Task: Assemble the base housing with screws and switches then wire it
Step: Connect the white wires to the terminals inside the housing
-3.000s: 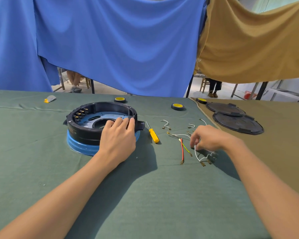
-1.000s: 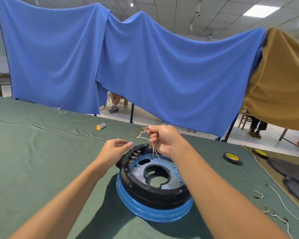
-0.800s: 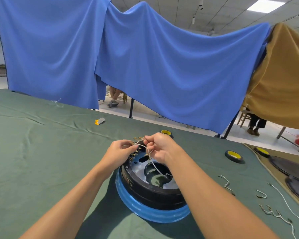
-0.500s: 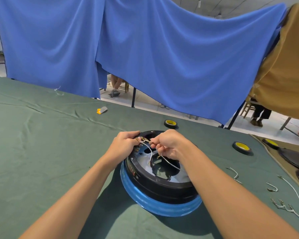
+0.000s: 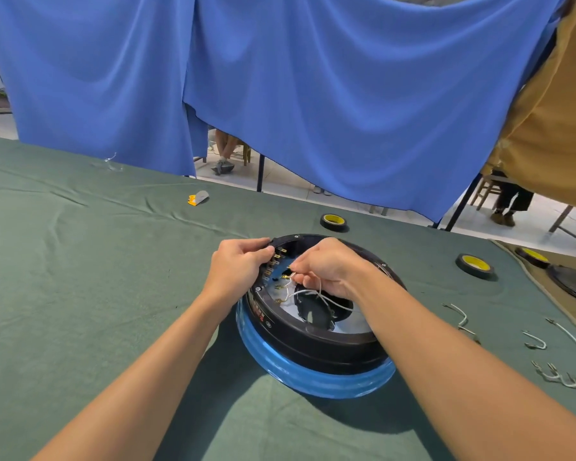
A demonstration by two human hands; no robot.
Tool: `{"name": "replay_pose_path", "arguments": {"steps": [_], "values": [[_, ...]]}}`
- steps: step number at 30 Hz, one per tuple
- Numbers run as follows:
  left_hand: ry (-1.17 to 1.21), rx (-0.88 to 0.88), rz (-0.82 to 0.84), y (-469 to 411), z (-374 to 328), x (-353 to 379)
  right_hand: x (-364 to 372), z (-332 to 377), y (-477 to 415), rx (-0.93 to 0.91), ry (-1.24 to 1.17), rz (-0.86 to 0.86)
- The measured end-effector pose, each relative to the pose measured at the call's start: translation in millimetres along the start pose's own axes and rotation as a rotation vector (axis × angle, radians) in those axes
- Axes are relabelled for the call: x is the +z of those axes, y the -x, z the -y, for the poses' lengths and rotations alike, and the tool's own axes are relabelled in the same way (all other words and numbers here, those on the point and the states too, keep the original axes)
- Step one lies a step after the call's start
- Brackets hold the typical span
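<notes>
The round black base housing [image 5: 313, 341] sits on a blue ring [image 5: 313, 377] on the green cloth. Brass switch terminals [image 5: 273, 261] line its inner left wall. My left hand [image 5: 236, 267] grips the housing's left rim beside those terminals, fingers curled over the edge. My right hand [image 5: 326, 267] reaches inside the housing and pinches a white wire harness [image 5: 316, 294] with brass connectors, whose strands trail down across the central hole. Its connector ends hang close to the terminals.
Loose white wires [image 5: 463, 321] and more terminal leads [image 5: 559, 380] lie right of the housing. Black-and-yellow tape rolls [image 5: 334, 222] [image 5: 475, 265] sit behind, black round covers [image 5: 572, 284] at far right, a small yellow-grey piece [image 5: 198, 197] far left. Blue curtains hang behind the table.
My right hand picked the white wire harness off the cloth and brought it into the housing. My left hand shifted to the left rim. Both hands have lowered toward the terminals.
</notes>
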State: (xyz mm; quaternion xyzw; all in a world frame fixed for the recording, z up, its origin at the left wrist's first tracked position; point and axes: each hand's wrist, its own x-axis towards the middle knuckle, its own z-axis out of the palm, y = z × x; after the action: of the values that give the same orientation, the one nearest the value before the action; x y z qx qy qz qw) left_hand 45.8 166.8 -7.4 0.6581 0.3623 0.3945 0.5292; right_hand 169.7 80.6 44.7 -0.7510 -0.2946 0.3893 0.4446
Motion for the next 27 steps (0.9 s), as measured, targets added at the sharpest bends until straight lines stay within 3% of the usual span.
{"name": "replay_pose_path", "arguments": {"steps": [6, 20, 27], "values": [[0.055, -0.028, -0.005, 2, 0, 3, 7, 8, -4, -0.038, 0.051, -0.015], [0.144, -0.060, -0.017, 3, 3, 3, 14, 2, -13, 0.024, -0.201, -0.032], [0.148, -0.062, -0.005, 3, 3, 3, 15, 3, -11, 0.055, -0.207, -0.035]]}}
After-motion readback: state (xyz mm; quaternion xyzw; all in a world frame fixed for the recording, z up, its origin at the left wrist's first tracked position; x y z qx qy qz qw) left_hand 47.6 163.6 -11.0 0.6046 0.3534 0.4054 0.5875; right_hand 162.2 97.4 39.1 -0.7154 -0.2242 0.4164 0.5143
